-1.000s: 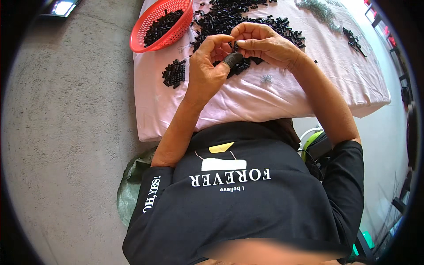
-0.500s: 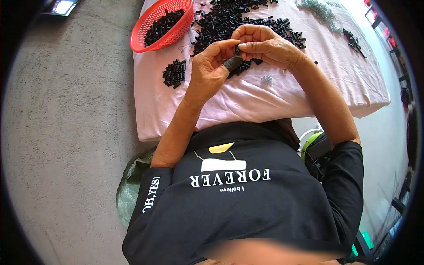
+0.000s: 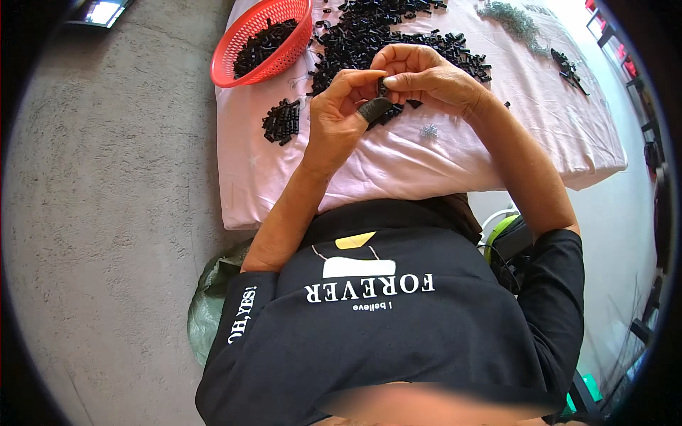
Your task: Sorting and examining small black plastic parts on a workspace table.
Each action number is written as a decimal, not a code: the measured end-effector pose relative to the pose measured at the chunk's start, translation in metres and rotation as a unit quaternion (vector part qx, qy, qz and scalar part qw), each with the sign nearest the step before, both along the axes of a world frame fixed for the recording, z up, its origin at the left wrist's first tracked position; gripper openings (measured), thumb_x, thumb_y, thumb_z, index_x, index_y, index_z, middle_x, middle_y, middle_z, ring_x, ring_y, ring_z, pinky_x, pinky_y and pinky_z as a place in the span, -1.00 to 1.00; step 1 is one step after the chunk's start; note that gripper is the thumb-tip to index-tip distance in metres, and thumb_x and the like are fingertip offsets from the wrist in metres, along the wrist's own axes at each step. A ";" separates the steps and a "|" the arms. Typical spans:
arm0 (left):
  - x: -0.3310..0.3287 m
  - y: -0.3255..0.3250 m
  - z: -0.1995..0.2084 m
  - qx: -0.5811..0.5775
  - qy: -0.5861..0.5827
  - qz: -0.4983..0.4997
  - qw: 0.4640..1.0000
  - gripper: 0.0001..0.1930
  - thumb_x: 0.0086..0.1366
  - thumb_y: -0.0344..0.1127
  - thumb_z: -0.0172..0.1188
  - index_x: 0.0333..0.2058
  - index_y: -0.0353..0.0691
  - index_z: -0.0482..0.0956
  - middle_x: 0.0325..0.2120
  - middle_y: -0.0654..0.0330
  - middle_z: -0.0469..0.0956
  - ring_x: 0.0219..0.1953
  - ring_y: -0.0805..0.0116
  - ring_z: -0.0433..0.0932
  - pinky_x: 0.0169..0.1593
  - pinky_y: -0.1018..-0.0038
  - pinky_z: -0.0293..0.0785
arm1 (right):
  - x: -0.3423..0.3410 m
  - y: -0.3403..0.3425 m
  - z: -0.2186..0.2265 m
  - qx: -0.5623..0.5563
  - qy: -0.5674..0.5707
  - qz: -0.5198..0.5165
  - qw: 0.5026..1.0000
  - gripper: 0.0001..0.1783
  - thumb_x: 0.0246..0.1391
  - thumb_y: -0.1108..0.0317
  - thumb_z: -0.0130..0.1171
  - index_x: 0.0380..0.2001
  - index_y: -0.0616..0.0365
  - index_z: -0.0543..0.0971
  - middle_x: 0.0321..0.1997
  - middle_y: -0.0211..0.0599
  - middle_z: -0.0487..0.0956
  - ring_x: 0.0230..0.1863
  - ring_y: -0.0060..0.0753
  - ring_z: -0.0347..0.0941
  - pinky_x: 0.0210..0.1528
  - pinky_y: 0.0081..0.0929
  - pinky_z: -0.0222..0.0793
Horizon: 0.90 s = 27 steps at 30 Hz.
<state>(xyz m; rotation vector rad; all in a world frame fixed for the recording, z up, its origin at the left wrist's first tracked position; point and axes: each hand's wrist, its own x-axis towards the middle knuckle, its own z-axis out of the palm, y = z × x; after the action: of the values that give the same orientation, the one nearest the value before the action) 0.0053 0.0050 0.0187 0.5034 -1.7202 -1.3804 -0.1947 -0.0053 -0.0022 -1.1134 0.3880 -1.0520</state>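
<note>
Both my hands meet above a table covered in pink cloth [image 3: 398, 160]. My left hand [image 3: 344, 117] wears a dark cover on its thumb and pinches a small black part [image 3: 381, 86] from the left. My right hand [image 3: 426, 74] pinches the same part from the right with thumb and forefinger. Just beyond the hands lies a big heap of small black parts [image 3: 387, 32]. A smaller sorted pile of black parts [image 3: 282, 121] rests left of my left hand.
A red plastic basket [image 3: 250, 25] with black parts in it stands at the table's far left corner. Grey tangled bits [image 3: 513, 20] and a few black pieces [image 3: 568, 67] lie at the far right. Concrete floor [image 3: 106, 199] spreads left; a green sack [image 3: 209, 302] sits by my left side.
My hands have stayed together over the cloth, with small finger shifts around the black part. Nothing else has moved.
</note>
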 end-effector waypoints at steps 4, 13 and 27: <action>0.000 0.000 0.001 -0.010 0.001 -0.004 1.000 -0.62 0.15 -0.71 0.10 -0.02 -0.40 0.48 -0.20 0.26 0.46 -0.14 0.49 0.53 0.04 0.56 0.46 | 0.000 0.000 0.001 -0.013 -0.008 0.009 1.000 -0.73 0.11 0.47 0.23 -0.11 0.25 0.51 -0.32 -0.37 0.59 -0.35 -0.65 0.52 -0.21 -0.70 0.51; 0.004 -0.001 0.005 -0.105 -0.064 0.027 0.992 -0.60 0.08 -0.71 0.17 -0.06 -0.32 0.53 -0.20 0.28 0.39 -0.19 0.52 0.49 -0.03 0.53 0.51 | 0.001 0.003 0.004 -0.012 -0.008 0.007 1.000 -0.72 0.08 0.49 0.25 -0.12 0.25 0.50 -0.35 -0.37 0.58 -0.38 -0.64 0.52 -0.23 -0.70 0.51; 0.000 -0.001 0.007 -0.172 -0.092 0.079 0.978 -0.58 -0.03 -0.75 0.08 -0.15 -0.32 0.55 -0.26 0.23 0.43 -0.27 0.49 0.51 -0.13 0.58 0.51 | 0.001 0.001 0.002 -0.006 -0.009 0.007 1.000 -0.73 0.08 0.49 0.26 -0.13 0.24 0.50 -0.36 -0.38 0.59 -0.38 -0.64 0.53 -0.26 -0.70 0.50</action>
<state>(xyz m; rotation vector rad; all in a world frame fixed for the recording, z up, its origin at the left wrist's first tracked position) 0.0057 0.0035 0.0253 0.5696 -1.9730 -0.9211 -0.1942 -0.0040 0.0000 -1.1148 0.3601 -1.0521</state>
